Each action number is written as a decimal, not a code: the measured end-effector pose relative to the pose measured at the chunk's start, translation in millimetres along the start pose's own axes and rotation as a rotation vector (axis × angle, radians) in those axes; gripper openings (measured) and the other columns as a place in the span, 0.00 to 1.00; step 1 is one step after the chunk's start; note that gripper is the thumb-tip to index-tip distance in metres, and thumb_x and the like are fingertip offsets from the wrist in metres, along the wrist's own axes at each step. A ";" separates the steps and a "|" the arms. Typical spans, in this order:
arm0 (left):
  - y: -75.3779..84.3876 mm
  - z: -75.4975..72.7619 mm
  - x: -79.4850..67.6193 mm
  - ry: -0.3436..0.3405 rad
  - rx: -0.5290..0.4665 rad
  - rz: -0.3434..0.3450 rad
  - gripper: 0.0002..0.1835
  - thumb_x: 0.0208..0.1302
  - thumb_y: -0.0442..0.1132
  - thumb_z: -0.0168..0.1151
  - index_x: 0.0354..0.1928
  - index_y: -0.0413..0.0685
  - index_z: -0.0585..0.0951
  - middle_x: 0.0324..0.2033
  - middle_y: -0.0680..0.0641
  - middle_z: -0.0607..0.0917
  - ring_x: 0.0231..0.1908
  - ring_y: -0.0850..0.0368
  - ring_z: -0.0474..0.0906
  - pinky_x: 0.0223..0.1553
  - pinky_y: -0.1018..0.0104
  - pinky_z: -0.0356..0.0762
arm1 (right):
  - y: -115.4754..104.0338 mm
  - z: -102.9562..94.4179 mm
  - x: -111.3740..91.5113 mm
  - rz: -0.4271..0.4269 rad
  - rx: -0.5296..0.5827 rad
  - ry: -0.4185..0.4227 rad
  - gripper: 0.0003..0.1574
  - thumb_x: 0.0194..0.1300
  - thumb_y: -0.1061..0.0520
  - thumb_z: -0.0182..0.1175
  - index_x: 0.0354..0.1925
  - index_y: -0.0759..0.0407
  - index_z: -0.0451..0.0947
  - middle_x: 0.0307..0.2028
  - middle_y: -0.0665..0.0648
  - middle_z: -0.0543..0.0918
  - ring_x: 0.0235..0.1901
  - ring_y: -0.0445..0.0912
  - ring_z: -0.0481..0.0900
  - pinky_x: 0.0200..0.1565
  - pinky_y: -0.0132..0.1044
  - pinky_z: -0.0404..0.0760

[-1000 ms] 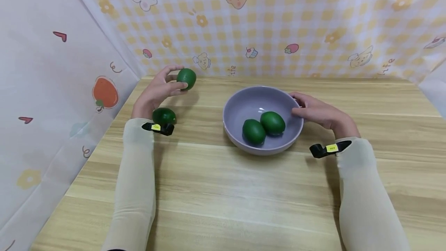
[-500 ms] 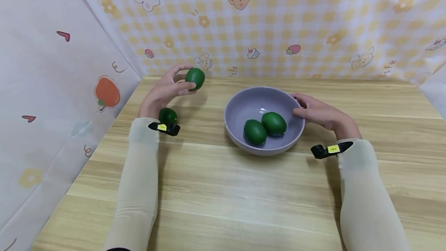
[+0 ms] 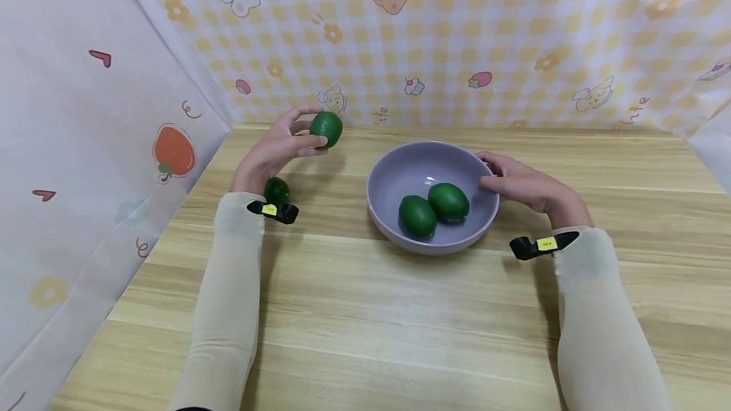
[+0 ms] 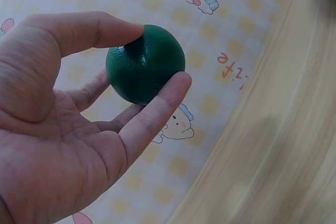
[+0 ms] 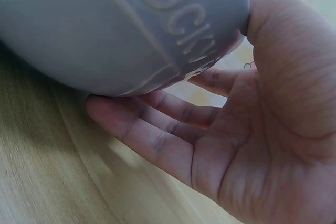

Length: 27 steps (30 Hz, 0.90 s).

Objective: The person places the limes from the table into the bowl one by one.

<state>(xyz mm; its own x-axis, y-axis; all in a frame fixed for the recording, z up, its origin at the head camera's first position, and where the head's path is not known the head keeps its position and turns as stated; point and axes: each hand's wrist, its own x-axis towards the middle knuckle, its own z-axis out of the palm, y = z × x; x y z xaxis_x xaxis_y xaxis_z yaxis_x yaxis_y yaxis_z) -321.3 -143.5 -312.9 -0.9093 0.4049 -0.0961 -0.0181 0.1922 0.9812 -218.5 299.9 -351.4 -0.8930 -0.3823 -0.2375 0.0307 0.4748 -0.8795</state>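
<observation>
My left hand (image 3: 280, 146) pinches a green lime (image 3: 326, 129) between thumb and fingertips, held up over the table's back left. The left wrist view shows the thumb on one side of the lime (image 4: 147, 65) and the fingers on the other. Behind that wrist lies another lime (image 3: 276, 190), partly hidden by the arm. A purple-grey bowl (image 3: 394, 170) stands mid-table with two limes (image 3: 448, 202) in it. At its right side my right hand (image 3: 522, 184) grips it, thumb over the rim. In the right wrist view the fingers reach under the bowl (image 5: 131, 40), which has raised lettering.
The wood-grain table (image 3: 365, 322) meets a yellow checked cloth (image 3: 434, 37) along its back edge. A white printed sheet (image 3: 74, 113) borders the left side. Both wrists carry black cameras (image 3: 274, 210) on pale sleeves.
My left hand has moved to the right with the lime, toward the bowl, and its wrist covers more of the lime on the table. The right hand keeps its grip on the bowl.
</observation>
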 end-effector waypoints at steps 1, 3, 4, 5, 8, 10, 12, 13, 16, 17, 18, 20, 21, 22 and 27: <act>0.1 0.4 -0.1 -0.002 -0.001 -0.001 0.36 0.72 0.27 0.62 0.78 0.54 0.64 0.70 0.39 0.67 0.61 0.45 0.80 0.63 0.53 0.85 | 0.1 0.0 -0.2 0.000 -0.002 0.000 0.35 0.80 0.58 0.50 0.81 0.58 0.57 0.71 0.67 0.68 0.64 0.57 0.73 0.53 0.34 0.84; 0.5 1.1 -0.6 -0.001 0.000 -0.001 0.37 0.72 0.27 0.62 0.78 0.54 0.63 0.71 0.39 0.67 0.62 0.44 0.80 0.64 0.52 0.84 | 0.1 0.0 -0.2 -0.004 -0.006 -0.003 0.35 0.81 0.58 0.50 0.81 0.58 0.57 0.71 0.67 0.68 0.64 0.57 0.72 0.54 0.34 0.84; 0.7 1.2 -0.7 -0.001 -0.002 -0.002 0.37 0.72 0.27 0.62 0.78 0.54 0.64 0.71 0.39 0.66 0.62 0.44 0.80 0.63 0.54 0.85 | 0.2 0.2 -0.2 -0.002 -0.007 0.000 0.35 0.81 0.58 0.50 0.81 0.58 0.57 0.71 0.67 0.68 0.64 0.57 0.72 0.54 0.34 0.84; 0.8 1.4 -0.8 -0.001 -0.003 -0.001 0.37 0.72 0.27 0.63 0.79 0.54 0.63 0.71 0.39 0.66 0.62 0.44 0.80 0.63 0.53 0.85 | 0.1 0.2 -0.1 -0.003 -0.008 0.000 0.35 0.81 0.57 0.50 0.81 0.58 0.58 0.71 0.67 0.68 0.64 0.57 0.73 0.54 0.34 0.84; 1.4 2.2 -1.3 -0.004 -0.011 -0.001 0.37 0.72 0.27 0.63 0.78 0.56 0.64 0.71 0.39 0.66 0.62 0.44 0.80 0.63 0.53 0.84 | -0.1 0.1 0.1 -0.006 -0.012 -0.003 0.35 0.81 0.57 0.50 0.81 0.58 0.57 0.72 0.67 0.68 0.64 0.57 0.73 0.54 0.34 0.84; 1.9 2.9 -1.5 -0.008 -0.016 0.001 0.36 0.72 0.27 0.63 0.77 0.56 0.64 0.71 0.39 0.67 0.62 0.44 0.80 0.64 0.51 0.84 | 0.0 0.1 0.5 -0.005 -0.011 -0.002 0.35 0.81 0.57 0.50 0.81 0.58 0.57 0.72 0.66 0.68 0.64 0.57 0.73 0.54 0.34 0.84; 2.7 3.7 -1.9 -0.013 -0.021 0.004 0.36 0.72 0.27 0.63 0.78 0.55 0.64 0.71 0.39 0.67 0.62 0.44 0.80 0.66 0.49 0.82 | 0.2 -0.1 0.7 -0.007 -0.016 -0.005 0.35 0.81 0.57 0.49 0.81 0.58 0.57 0.72 0.67 0.68 0.64 0.57 0.73 0.54 0.34 0.85; 3.2 4.2 -2.1 -0.016 -0.022 0.005 0.37 0.72 0.27 0.63 0.78 0.55 0.64 0.71 0.39 0.67 0.62 0.44 0.80 0.66 0.48 0.82 | 0.4 0.0 0.8 -0.007 -0.017 -0.005 0.35 0.81 0.57 0.49 0.81 0.58 0.57 0.72 0.67 0.67 0.64 0.58 0.73 0.54 0.34 0.85; 5.0 5.4 -2.4 -0.023 -0.011 0.013 0.37 0.72 0.27 0.63 0.78 0.54 0.63 0.70 0.39 0.68 0.60 0.45 0.81 0.64 0.50 0.84 | 0.8 -0.1 0.9 -0.006 -0.022 -0.006 0.35 0.81 0.57 0.49 0.81 0.58 0.57 0.73 0.67 0.67 0.65 0.58 0.73 0.54 0.34 0.85; 5.8 5.8 -2.6 -0.024 -0.007 0.016 0.37 0.72 0.28 0.64 0.78 0.54 0.63 0.70 0.39 0.69 0.60 0.45 0.81 0.63 0.52 0.85 | 0.8 -0.2 0.9 -0.005 -0.022 -0.005 0.35 0.81 0.57 0.49 0.81 0.58 0.56 0.73 0.67 0.67 0.65 0.58 0.73 0.54 0.35 0.85; 6.5 6.2 -2.7 -0.026 0.000 0.021 0.37 0.72 0.28 0.64 0.79 0.54 0.63 0.69 0.39 0.69 0.59 0.45 0.82 0.62 0.53 0.86 | 0.7 -0.3 0.9 -0.003 -0.020 -0.003 0.35 0.81 0.57 0.49 0.81 0.58 0.57 0.73 0.67 0.67 0.65 0.58 0.73 0.54 0.35 0.85; 8.0 6.7 -2.8 -0.028 0.009 0.028 0.37 0.72 0.29 0.64 0.78 0.54 0.63 0.69 0.39 0.70 0.58 0.45 0.83 0.59 0.57 0.87 | 0.5 -0.5 0.9 -0.002 -0.020 -0.001 0.35 0.82 0.57 0.49 0.81 0.58 0.57 0.72 0.67 0.68 0.65 0.57 0.73 0.54 0.35 0.85; 8.8 6.9 -3.0 -0.028 0.010 0.030 0.37 0.72 0.29 0.64 0.78 0.55 0.64 0.69 0.39 0.70 0.58 0.46 0.83 0.58 0.58 0.88 | 0.3 -0.5 0.8 -0.003 -0.022 -0.003 0.35 0.82 0.56 0.49 0.81 0.59 0.56 0.72 0.67 0.67 0.65 0.57 0.73 0.54 0.35 0.85; 9.5 7.1 -3.2 -0.027 0.013 0.032 0.36 0.72 0.29 0.64 0.78 0.55 0.64 0.69 0.39 0.70 0.58 0.46 0.83 0.58 0.59 0.88 | 0.2 -0.6 0.7 -0.004 -0.020 -0.003 0.35 0.82 0.56 0.49 0.81 0.59 0.56 0.72 0.67 0.68 0.65 0.57 0.73 0.54 0.35 0.85; 12.8 8.9 -4.5 -0.036 0.009 0.038 0.37 0.71 0.28 0.64 0.78 0.55 0.64 0.69 0.39 0.71 0.58 0.46 0.83 0.58 0.59 0.88 | 1.0 -0.5 0.8 -0.003 -0.025 -0.007 0.36 0.82 0.56 0.49 0.82 0.59 0.55 0.73 0.68 0.67 0.65 0.57 0.72 0.54 0.33 0.84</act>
<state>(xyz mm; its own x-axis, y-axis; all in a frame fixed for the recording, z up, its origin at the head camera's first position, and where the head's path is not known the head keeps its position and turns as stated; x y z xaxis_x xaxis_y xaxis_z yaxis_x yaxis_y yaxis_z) -313.7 -135.0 -301.4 -0.8936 0.4443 -0.0648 0.0203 0.1841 0.9827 -219.4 300.4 -352.2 -0.8900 -0.3892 -0.2377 0.0166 0.4931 -0.8698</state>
